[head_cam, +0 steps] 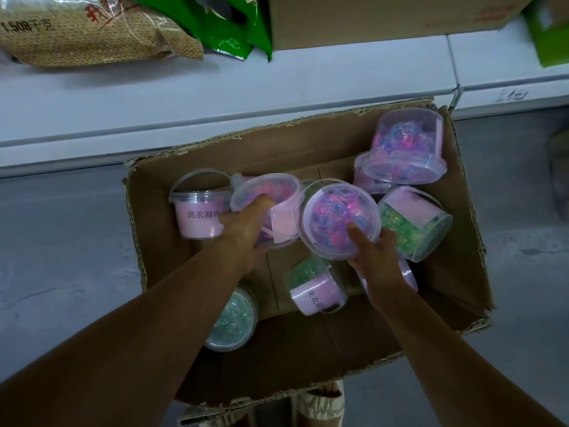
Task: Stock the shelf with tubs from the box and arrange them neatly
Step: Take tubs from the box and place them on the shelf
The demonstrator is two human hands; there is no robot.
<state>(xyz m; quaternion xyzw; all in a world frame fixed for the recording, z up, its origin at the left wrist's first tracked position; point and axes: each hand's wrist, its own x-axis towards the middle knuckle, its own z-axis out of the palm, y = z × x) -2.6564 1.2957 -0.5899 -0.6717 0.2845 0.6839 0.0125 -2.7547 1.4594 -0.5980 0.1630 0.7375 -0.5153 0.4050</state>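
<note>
**Clear plastic, two tubs gripped, shelf straight ahead**

Corrugated brown cardboard box [308,155] open on the floor, pushed against the white shelf [215,97]. Inside, a jumble of clear plastic tubs with pink labels, some filled with pink-and-blue beads, some with green.

Left hand [246,232] curled round the side of a tilted pink-bead tub [271,195], thumb over its lid rim. Right hand [374,254] clasping a second pink-bead tub [338,220] from below, thumb pressed on the lid, lid face tipped up toward the camera. Both tubs side by side at the box's middle, apparently lifted above the rest.

Shelf directly beyond the box's far wall, so probably a forward and upward carry over that edge. Bare white stretch nearest the left hand; woven tan sack [92,32], green foil bags [228,29] and a second carton [369,20] further back.

Fingers beneath both tubs hidden. Lower-right tub [408,274] mostly covered by the right wrist. Upright labelled tub [198,217] partly behind the left hand. Shelf depth cut off at the top.
</note>
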